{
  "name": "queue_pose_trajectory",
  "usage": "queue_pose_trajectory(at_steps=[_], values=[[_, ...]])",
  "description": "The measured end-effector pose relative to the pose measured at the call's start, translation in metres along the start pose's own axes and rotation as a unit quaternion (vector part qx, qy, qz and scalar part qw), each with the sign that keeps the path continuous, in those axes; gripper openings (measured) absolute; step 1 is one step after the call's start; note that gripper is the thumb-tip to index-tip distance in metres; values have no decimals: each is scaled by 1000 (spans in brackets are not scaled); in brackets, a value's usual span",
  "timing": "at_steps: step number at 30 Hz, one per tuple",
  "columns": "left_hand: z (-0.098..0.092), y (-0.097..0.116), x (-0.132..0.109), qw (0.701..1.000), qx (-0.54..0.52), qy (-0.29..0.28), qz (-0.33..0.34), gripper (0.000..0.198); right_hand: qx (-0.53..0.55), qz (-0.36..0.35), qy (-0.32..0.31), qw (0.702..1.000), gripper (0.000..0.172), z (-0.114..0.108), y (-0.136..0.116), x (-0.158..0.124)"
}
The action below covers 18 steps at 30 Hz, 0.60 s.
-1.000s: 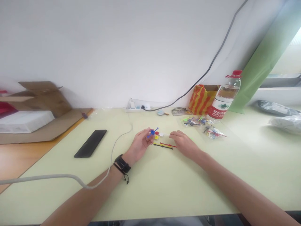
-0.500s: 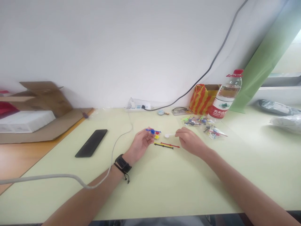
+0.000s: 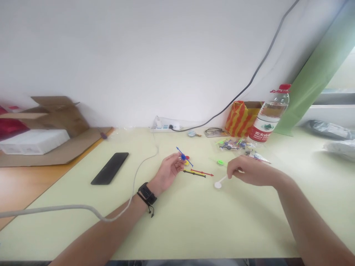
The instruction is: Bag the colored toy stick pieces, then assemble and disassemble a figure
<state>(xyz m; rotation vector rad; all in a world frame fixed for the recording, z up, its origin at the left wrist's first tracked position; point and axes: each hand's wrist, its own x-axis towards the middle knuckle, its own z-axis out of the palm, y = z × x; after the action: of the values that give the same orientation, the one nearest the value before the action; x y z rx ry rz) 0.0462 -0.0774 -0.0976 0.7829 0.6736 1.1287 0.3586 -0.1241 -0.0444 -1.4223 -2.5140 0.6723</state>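
Two hands work above the middle of the pale surface (image 3: 166,229), head view. The left hand (image 3: 168,170) pinches a blue arrow piece (image 3: 183,157) between its fingertips; the long axis slants from the far left corner's side down toward the near right corner. The right hand (image 3: 246,170), farther toward the right edge, has its fingers closed on the stem of a white spinner piece (image 3: 217,184), whose disc end points toward the near left corner; whether the disc touches the surface cannot be told. A black arrow (image 3: 194,173) and a red arrow (image 3: 205,173) lie between the hands. Compared with half a second earlier, the white piece is closer to the near and right edges, the blue piece has turned from nearly parallel to the near edge, and a green disc (image 3: 220,162) has come into view.
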Motion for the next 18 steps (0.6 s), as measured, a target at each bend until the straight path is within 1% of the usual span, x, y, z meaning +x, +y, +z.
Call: queue_pose_trajectory(at_steps=[3,5,6,8,11,15,16,18], values=[[0,-1,-1,1000,1,9,6,22,57,-67,-41,995,29,15,-20,11],[-1,-1,-2,1000,6,13,13,23,88,-79,-37,992,22,24,-28,17],[-1,-1,-2,1000,12,11,15,23,107,-76,-22,991,20,27,-29,20],[-2,-2,-2,999,28,0,19,25,154,-59,27,986,17,31,-30,26],[0,-3,-4,998,60,-17,26,27,222,-36,96,970,17,37,-28,32],[5,-3,-9,993,110,-38,34,26,270,-38,131,953,12,48,-33,38],[7,-2,-11,990,128,-44,37,27,268,-41,140,952,14,52,-36,39],[10,-2,-14,984,163,-66,40,28,244,-49,165,954,25,60,-40,41]])
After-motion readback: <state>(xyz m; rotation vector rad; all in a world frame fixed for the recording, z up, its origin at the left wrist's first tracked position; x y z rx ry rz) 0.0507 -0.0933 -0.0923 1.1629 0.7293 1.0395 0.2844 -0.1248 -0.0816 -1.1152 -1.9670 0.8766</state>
